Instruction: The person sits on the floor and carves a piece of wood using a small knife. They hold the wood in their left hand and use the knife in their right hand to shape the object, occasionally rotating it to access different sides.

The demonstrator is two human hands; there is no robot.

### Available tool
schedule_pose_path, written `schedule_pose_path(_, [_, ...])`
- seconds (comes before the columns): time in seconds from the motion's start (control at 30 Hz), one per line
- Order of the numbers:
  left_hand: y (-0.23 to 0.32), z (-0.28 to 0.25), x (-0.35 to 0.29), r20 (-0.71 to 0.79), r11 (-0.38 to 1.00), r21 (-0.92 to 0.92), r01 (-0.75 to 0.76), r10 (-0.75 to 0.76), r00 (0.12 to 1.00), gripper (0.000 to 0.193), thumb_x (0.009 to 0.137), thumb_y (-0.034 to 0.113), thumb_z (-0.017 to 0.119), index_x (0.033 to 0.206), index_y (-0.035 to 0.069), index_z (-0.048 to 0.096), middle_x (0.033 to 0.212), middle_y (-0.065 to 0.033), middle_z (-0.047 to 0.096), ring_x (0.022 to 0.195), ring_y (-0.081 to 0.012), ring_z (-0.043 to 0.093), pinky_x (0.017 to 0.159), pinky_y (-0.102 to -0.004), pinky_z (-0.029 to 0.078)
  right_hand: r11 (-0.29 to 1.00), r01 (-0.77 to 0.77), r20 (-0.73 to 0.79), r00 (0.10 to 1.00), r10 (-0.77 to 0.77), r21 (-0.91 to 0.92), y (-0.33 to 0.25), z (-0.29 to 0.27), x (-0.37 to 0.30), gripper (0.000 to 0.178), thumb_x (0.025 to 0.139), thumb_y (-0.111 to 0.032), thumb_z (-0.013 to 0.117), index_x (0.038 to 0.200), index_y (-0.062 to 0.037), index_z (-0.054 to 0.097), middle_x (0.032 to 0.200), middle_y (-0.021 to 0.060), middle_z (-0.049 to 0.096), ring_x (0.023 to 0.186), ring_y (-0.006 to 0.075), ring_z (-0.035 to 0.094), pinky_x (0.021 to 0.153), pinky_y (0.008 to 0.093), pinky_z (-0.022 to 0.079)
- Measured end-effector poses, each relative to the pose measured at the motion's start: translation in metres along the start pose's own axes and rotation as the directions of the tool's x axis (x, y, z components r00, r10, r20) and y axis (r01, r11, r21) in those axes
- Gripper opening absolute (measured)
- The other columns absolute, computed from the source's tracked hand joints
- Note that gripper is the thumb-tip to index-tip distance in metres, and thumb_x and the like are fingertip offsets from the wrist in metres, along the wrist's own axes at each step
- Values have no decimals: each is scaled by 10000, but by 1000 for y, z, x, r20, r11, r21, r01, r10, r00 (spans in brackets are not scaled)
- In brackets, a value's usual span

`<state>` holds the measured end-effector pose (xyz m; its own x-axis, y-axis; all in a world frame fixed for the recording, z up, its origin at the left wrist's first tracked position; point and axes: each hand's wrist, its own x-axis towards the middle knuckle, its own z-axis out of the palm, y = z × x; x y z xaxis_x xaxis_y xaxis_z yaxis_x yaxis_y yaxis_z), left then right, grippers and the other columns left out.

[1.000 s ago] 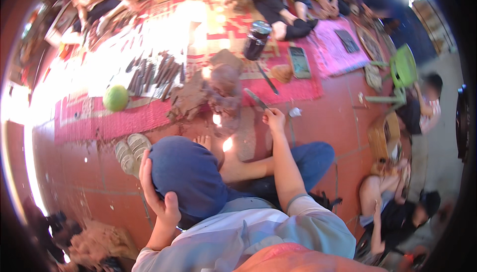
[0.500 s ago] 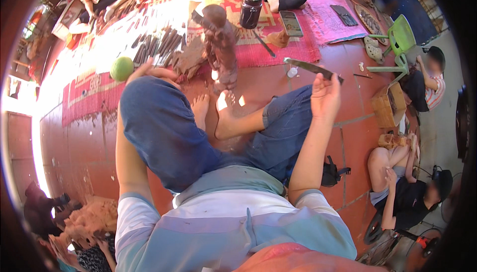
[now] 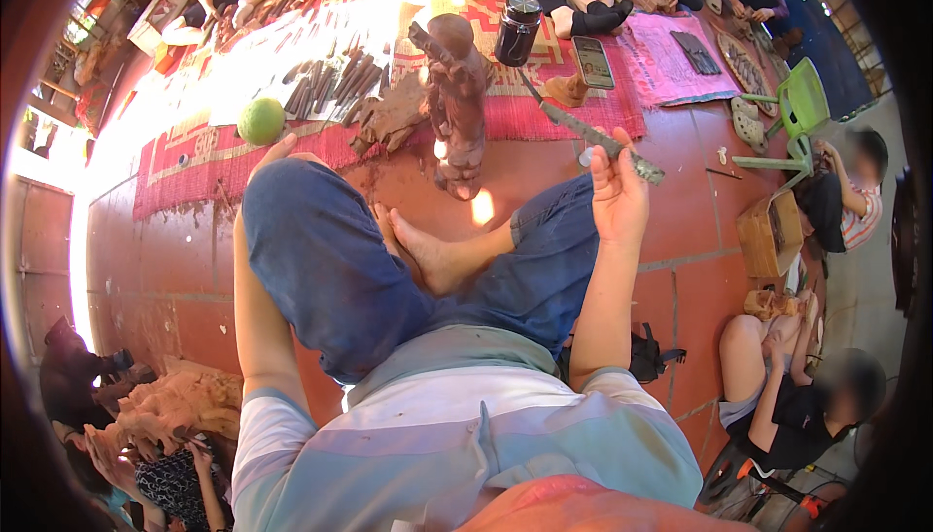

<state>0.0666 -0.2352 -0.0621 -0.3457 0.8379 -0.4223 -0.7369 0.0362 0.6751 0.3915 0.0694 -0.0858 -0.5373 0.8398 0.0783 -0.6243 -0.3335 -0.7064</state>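
My right hand (image 3: 620, 202) is raised above my right knee, with thumb and fingers pinching a long, flat, dark blade-like strip (image 3: 637, 165). The strip slants away up to the left. Behind my left knee, my left hand (image 3: 289, 150) is mostly hidden; its visible fingers look stretched out and hold nothing I can see. Close beyond it rests a round green fruit or ball (image 3: 261, 121). A dark brown carved wooden figure (image 3: 459, 109) stands upright in front of my bare feet, apart from both hands. Left of it lies a rough piece of wood (image 3: 394, 112).
Many carving tools (image 3: 335, 80) lie on a white sheet over a red patterned mat (image 3: 194, 177). Beyond the figure are a black jar (image 3: 518, 32) and a phone (image 3: 592, 63) propped on a wooden stand. A green chair (image 3: 802, 109) and cardboard box (image 3: 768, 233) stand right. Other people sit around.
My right hand has moved slightly left and down, and the strip tilts more steeply. The view has shifted, so the mat and figure appear lower and further right.
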Motion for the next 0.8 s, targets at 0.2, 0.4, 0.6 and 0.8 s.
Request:
schedule_pose_path(0.2, [11, 21, 30, -209, 974, 225, -28, 77, 975, 458, 943, 402, 439, 958, -20, 616, 852, -122, 657, 787, -194, 607, 796, -308, 463, 996, -86, -60, 994, 87, 18, 18, -10, -7, 347, 988, -207, 422, 1258, 12, 426, 1198, 248, 540, 1040, 287, 608, 884, 357, 537])
schedule_pose_path(0.4, [59, 66, 66, 57, 777, 465, -424, 452, 890, 538, 928, 398, 473, 1306, 17, 433, 1191, -166, 564, 1065, -226, 533, 950, -359, 400, 998, -56, -139, 989, 53, -21, 20, -43, -16, 181, 927, -88, 540, 1089, -12, 572, 1019, 139, 635, 898, 196, 645, 830, 321, 553])
schedule_pose_path(0.6, [28, 160, 105, 78, 675, 513, -531, 580, 811, 773, 860, 301, 642, 1424, -2, 208, 1406, -256, 328, 1263, -276, 384, 1064, -365, 293, 992, -86, -225, 972, 64, -89, 4, -13, -17, 213, 876, 13, 555, 1087, 0, 580, 945, 92, 634, 829, 154, 634, 814, 318, 556])
schedule_pose_path(0.8, [0, 157, 128, 61, 760, 388, -522, 543, 837, 727, 806, 113, 695, 1389, 22, 270, 1317, -175, 419, 1112, -196, 491, 905, -295, 441, 988, -76, -285, 958, 35, -134, -6, -22, -19, 251, 868, 29, 542, 1118, 16, 561, 1004, 113, 614, 879, 160, 619, 833, 321, 543])
